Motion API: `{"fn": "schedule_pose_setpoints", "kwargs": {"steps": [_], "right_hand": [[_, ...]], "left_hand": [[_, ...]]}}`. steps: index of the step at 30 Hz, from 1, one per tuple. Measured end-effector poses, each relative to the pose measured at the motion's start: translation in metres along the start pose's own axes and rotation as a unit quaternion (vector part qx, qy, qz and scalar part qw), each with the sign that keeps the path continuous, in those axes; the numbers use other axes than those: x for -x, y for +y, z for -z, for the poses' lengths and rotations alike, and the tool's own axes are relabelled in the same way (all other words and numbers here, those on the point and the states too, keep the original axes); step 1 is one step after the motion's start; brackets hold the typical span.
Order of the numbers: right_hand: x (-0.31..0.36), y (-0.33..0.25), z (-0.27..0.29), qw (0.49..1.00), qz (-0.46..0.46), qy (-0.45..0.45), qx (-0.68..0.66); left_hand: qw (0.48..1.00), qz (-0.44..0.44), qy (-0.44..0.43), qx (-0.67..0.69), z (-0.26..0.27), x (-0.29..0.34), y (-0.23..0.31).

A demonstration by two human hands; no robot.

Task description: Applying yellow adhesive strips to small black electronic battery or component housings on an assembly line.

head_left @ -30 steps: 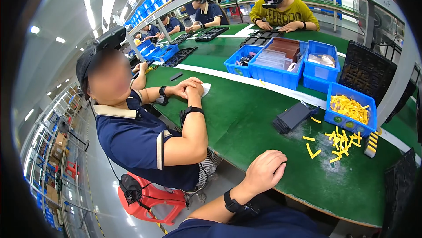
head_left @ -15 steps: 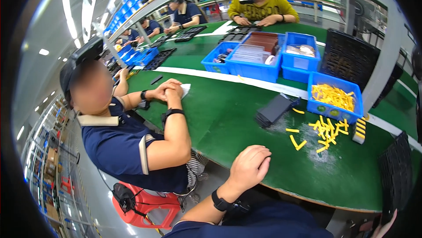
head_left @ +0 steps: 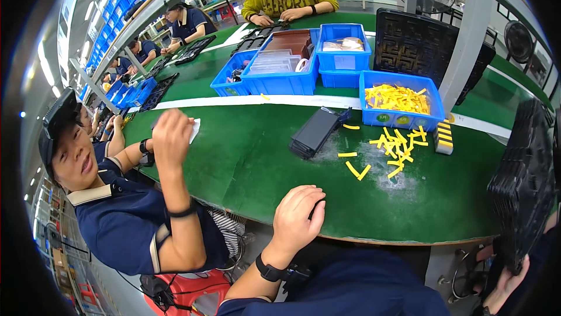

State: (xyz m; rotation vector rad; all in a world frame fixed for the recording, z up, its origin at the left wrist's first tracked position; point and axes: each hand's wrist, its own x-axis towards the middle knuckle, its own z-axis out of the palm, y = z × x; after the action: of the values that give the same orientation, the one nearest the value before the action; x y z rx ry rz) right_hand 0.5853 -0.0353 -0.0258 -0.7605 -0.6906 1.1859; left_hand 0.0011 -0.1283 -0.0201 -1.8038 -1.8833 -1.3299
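Observation:
My left hand [head_left: 297, 218], a dark band at its wrist, hangs over the near edge of the green table [head_left: 251, 164]. Its fingers are curled together with the thumb bent toward them. A dark patch shows between thumb and forefinger, and what it is I cannot make out. My right hand is out of view. Beyond my left hand lies a stack of dark grey flat pieces [head_left: 317, 132]. To its right, short yellow strips [head_left: 397, 149] are scattered on the table. Behind them stands a blue bin [head_left: 403, 119] full of more yellow strips.
Close on my left sits a co-worker [head_left: 123, 222] with a raised hand. At the right edge another person's hand [head_left: 511, 281] grips a stack of black trays [head_left: 520, 181]. Blue bins [head_left: 280, 85], a yellow-striped block [head_left: 443, 136] and a metal post [head_left: 461, 41] stand along the far side.
The view has swung to the right, so things sit further left. The co-worker on my left has lifted a hand from the other one. More of the black trays shows.

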Motion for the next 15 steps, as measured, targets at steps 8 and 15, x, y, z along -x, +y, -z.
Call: {"fn": "schedule_pose_setpoints", "kwargs": {"steps": [8, 15], "right_hand": [[-0.011, 0.015, -0.129, 0.958, -0.093, -0.267, -0.048], [0.026, 0.084, -0.276, 0.934, -0.103, -0.342, 0.021]], "left_hand": [[0.999, -0.007, 0.019, 0.042, 0.009, 0.006, -0.003], [0.969, 0.120, -0.063, 0.206, 0.007, 0.022, -0.008]]}}
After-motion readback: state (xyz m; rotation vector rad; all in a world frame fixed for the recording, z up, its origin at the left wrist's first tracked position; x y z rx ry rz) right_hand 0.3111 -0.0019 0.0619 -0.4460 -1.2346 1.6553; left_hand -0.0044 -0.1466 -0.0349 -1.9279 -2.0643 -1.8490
